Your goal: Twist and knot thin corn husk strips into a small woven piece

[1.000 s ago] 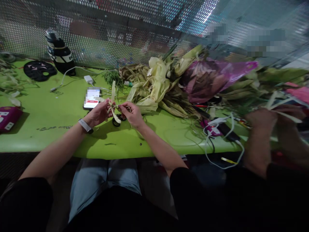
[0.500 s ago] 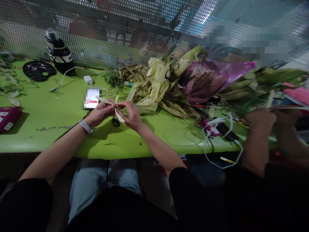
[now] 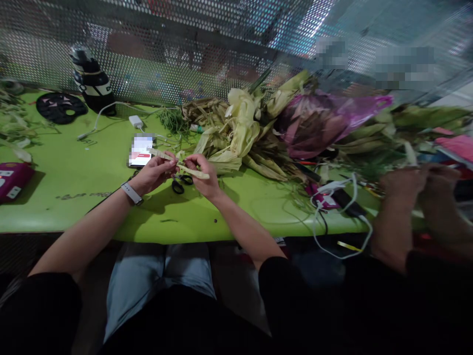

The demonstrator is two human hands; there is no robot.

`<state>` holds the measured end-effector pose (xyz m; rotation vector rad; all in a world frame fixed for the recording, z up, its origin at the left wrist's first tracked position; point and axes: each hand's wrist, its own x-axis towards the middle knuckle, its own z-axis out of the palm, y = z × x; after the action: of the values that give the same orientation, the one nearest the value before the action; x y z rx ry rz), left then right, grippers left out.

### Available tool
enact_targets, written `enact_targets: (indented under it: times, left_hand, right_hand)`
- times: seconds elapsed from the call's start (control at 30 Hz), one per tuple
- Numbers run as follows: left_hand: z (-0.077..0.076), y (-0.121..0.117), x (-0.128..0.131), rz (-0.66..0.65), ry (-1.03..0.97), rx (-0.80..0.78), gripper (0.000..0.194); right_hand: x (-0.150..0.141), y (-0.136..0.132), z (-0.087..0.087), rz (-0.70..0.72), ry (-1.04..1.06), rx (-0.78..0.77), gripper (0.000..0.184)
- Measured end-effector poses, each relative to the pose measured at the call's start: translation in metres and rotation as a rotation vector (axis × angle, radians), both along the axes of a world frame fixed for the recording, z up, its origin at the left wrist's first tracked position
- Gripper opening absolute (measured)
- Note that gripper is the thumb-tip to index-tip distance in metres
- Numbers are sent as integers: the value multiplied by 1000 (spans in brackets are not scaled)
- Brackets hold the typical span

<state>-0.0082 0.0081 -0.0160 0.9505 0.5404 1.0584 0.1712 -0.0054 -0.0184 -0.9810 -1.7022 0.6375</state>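
Observation:
A pale strip of corn husk (image 3: 194,171) runs between my two hands, its loose end lying across the fingers of the right one. My left hand (image 3: 159,167), with a light band on its wrist, pinches the strip; another pale end (image 3: 161,155) sticks out toward the phone. My right hand (image 3: 205,178) has its fingers closed around the husk, and fingers partly hide the grip. Black scissors (image 3: 178,186) lie on the table beneath, only their handles plainly in view. A lit phone (image 3: 141,152) is just beyond my left hand.
Dried corn husks (image 3: 242,130) pile up ahead on the green table (image 3: 121,212), beside a purple plastic bag (image 3: 305,123). White cables (image 3: 334,186) hang over the front edge. A co-worker's hands (image 3: 417,180) work at right. A dark bottle (image 3: 94,86) stands back left.
My right hand has shifted slightly right, away from the left. The husk strip's loose end now reaches farther right over its fingers, and more of the scissors' handles shows.

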Motion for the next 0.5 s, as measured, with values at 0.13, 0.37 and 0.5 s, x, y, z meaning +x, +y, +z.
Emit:
enact_targets:
  times: [0.13,0.37,0.5]
  left_hand:
    - [1,-1,4,40,5,-32,28]
    - [0,4,5,296,0,23,28]
    - [-1,6,4,341,7,6,23]
  right_hand:
    - [-1,5,-3,-26,56,-44,28]
    - [16,24,-8,-106,211,-17,43]
    - [21,27,-10,-150,222,24,32]
